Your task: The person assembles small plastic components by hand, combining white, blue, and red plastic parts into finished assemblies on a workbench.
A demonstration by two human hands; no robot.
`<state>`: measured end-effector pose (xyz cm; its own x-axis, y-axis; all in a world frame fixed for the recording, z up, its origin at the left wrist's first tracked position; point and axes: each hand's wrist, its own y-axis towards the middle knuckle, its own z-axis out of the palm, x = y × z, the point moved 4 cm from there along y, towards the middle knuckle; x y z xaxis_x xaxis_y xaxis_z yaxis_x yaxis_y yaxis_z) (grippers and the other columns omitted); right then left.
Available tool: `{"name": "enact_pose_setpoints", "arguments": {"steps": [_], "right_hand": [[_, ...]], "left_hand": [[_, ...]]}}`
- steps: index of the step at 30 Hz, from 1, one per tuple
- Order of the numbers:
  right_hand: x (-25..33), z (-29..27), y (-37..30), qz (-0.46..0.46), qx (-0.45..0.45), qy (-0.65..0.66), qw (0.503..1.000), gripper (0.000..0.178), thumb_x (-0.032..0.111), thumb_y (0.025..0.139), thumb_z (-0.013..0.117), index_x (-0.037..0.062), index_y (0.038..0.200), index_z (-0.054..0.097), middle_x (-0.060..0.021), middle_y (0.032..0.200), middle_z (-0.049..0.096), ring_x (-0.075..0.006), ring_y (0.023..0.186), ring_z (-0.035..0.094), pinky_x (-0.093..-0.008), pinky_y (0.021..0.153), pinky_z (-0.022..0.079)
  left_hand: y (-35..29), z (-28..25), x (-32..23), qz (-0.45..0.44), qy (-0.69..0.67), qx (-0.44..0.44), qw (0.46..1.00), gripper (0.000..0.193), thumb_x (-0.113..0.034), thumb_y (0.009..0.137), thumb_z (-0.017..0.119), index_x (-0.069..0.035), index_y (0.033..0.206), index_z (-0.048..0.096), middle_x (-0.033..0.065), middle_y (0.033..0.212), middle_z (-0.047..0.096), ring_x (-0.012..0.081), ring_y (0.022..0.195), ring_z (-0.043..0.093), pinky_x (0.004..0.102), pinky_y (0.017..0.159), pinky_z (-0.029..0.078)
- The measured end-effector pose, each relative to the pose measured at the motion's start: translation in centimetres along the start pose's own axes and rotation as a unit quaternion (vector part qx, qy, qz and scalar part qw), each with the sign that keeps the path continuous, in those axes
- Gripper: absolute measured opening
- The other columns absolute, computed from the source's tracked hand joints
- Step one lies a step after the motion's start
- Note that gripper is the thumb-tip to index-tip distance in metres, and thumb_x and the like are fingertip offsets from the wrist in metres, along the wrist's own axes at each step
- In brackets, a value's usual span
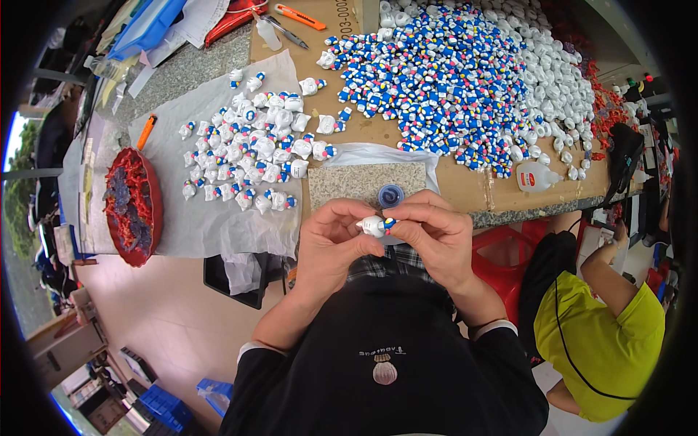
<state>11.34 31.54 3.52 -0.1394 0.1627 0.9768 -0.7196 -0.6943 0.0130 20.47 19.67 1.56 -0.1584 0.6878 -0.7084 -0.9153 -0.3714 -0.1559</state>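
Just in front of my chest, a white toy head (370,226) is pinched in the fingers of my left hand (331,243). My right hand (442,240) grips a small blue toy body (389,224) against the head's right side; whether the two are fully joined cannot be made out. Beyond my fingertips, a small round pot of dark blue stuff (390,195) sits by a speckled stone slab (342,180). White-headed figurines with blue bodies (262,145) lie on white paper at the left. A big heap of blue bodies (451,80) spreads farther right, beside loose white heads (556,80).
A red dish of red and dark scraps (153,196) stands left, near an orange-handled tool (147,132). An orange cutter (299,17) lies at the back. A white squeeze bottle (536,176) is at the right edge. A person in a yellow-green shirt (603,341) sits right, by a red stool (498,265).
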Motion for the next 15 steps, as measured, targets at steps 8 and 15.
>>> {"name": "enact_pose_setpoints", "arguments": {"steps": [8, 15], "right_hand": [[0.5, 0.5, -0.1, -0.111, -0.01, -0.16, 0.981, 0.022, -0.004, 0.071, 0.07, 0.0021, 0.092, 0.069, -0.0065, 0.08, 0.062, -0.0123, 0.069, 0.058, -0.0225, 0.059, 0.044], [-0.8, 0.9, -0.3, -0.072, -0.03, -0.084, 0.993, 0.022, -0.006, 0.071, 0.069, 0.001, 0.092, 0.069, -0.0075, 0.082, 0.062, -0.0117, 0.07, 0.058, -0.0224, 0.06, 0.044]], "left_hand": [[-0.2, -0.1, -0.3, 0.061, 0.133, 0.01, 0.989, 0.034, 0.012, 0.07, 0.07, 0.004, 0.101, 0.06, 0.0117, 0.094, 0.059, 0.0185, 0.086, 0.062, 0.0287, 0.074, 0.054], [0.0, -0.7, -0.3, 0.08, 0.188, -0.018, 0.979, 0.032, 0.009, 0.068, 0.073, 0.003, 0.097, 0.063, 0.0111, 0.094, 0.059, 0.0162, 0.083, 0.061, 0.026, 0.072, 0.052]]}}
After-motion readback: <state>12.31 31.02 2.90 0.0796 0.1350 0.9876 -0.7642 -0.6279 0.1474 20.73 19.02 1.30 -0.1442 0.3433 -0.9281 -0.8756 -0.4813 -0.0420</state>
